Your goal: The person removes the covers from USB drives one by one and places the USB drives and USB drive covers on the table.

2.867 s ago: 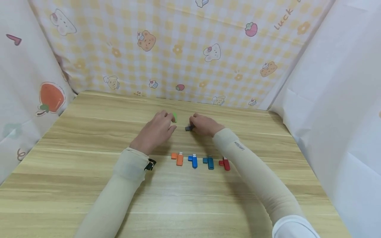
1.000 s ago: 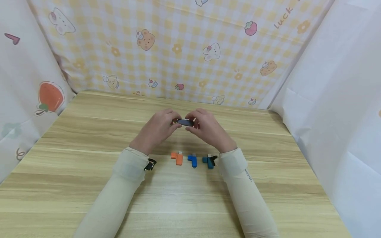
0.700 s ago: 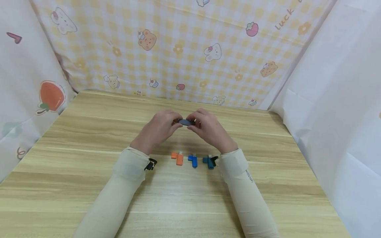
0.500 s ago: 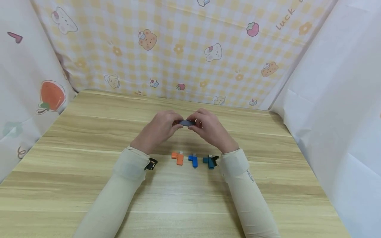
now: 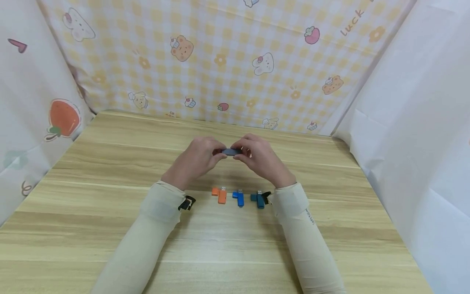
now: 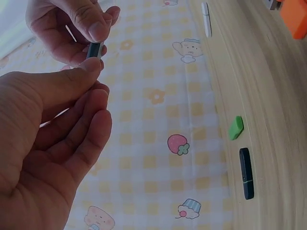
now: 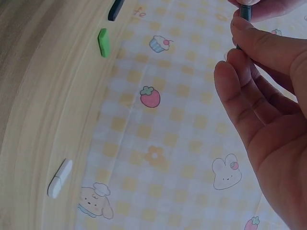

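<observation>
Between my two hands is a dark grey USB stick (image 5: 232, 152), held level over the far half of the table. My left hand (image 5: 198, 160) pinches one end with thumb and fingers, and my right hand (image 5: 261, 159) pinches the other. The left wrist view shows only a short stretch of the USB stick (image 6: 95, 50) between the two thumbs; fingers cover the ends. Nearer the body lie an orange USB stick (image 5: 222, 197), a blue USB stick (image 5: 240, 198) and a teal USB stick (image 5: 260, 200), each uncapped with its cap beside it.
Wrist views show a green piece (image 6: 236, 128), a black USB stick (image 6: 246, 172) and a white USB stick (image 7: 60, 178) along the table's far edge. A checked curtain (image 5: 220, 81) hangs behind the wooden table (image 5: 205, 253). A black strap end (image 5: 266, 198) overlaps the teal stick.
Earlier the right hand was at a dark piece on the table and the left hand near something green. Both hands now hold the dark stick together; the right sleeve hides the red stick.
</observation>
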A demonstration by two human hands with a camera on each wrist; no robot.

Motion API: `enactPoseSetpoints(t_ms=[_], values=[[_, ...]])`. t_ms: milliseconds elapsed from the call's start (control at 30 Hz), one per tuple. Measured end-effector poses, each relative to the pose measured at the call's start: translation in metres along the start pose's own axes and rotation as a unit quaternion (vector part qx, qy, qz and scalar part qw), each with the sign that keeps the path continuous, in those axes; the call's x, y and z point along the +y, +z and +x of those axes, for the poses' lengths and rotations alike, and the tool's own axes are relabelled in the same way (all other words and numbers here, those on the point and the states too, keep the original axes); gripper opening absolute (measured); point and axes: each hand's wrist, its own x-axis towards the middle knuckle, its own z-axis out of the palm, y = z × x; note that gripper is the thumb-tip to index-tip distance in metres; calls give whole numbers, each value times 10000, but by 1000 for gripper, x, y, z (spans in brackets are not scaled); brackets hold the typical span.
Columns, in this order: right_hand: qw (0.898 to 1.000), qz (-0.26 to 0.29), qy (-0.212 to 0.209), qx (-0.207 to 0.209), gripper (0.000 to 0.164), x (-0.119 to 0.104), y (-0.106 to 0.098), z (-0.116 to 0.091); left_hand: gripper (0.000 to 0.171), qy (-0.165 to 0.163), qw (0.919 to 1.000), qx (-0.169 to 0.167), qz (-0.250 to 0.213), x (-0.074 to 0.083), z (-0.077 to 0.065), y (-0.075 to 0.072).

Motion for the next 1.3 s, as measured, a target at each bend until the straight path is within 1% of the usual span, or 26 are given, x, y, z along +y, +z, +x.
enactPoseSetpoints(t_ms=[333,667,800,1000,1167,1300], values=[[10000,-42,78,-8,21,-2,-2,-1,18,-120,9998,113,115,3,0,2],[9999,103,-66,76,21,3,-1,-2,18,-109,9998,-78,-125,1,0,-2],[9999,109,-51,47,21,2,-1,-2,18,-72,9998,-55,-153,1,0,-2],[9999,71,119,3,20,2,-3,-2,17,-95,9998,24,-143,1,1,2],[9998,114,136,-25,20,1,-4,-2,16,-125,9999,-8,-109,3,1,2],[9999,116,112,-55,19,3,-4,-3,16,-48,9999,-39,-88,2,1,2]])
